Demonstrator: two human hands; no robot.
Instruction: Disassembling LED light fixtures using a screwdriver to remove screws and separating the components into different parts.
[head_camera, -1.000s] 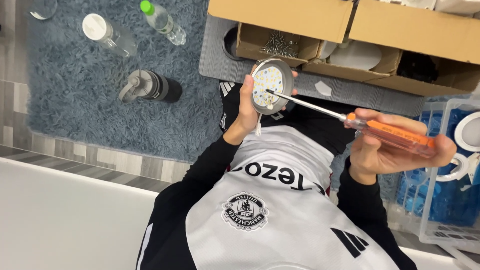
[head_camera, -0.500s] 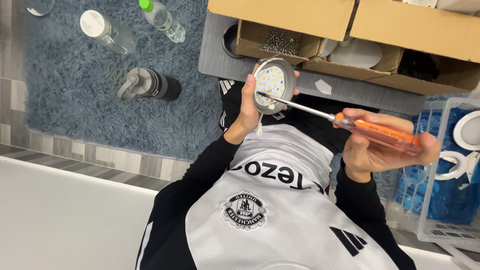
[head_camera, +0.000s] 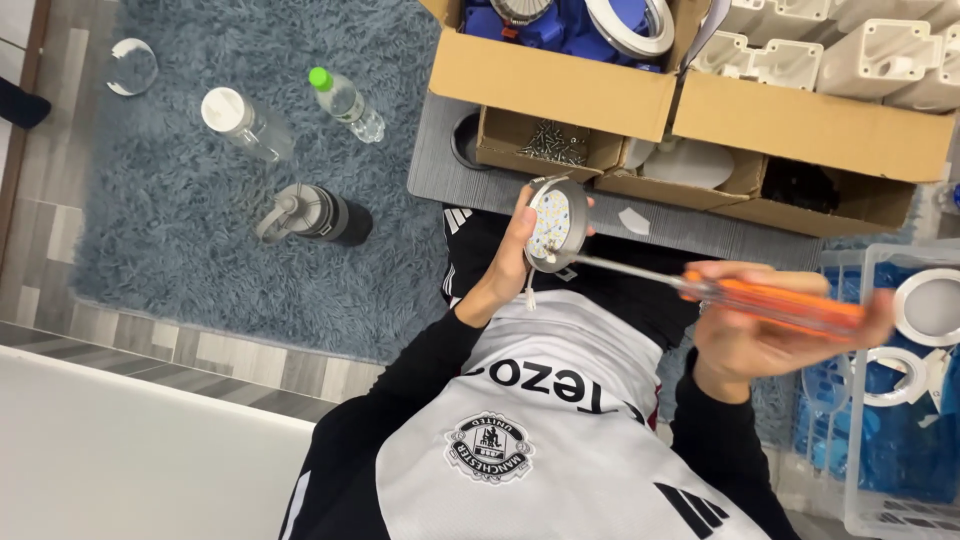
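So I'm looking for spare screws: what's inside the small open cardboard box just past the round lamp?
A heap of dark screws lies in the small box, toward its right side. The bigger box behind it overhangs its far part, so anything there is hidden.

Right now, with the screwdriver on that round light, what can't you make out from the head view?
- Screwdriver tip: too small to see what it meets on the round light.
- Right hand: motion-blurred, so finger placement on the orange handle is unclear.
- Left hand: its palm and fingertips sit behind the light.
- Clear bin: cut off by the right edge.
- Small box of screws: partly hidden under the bigger cardboard box.
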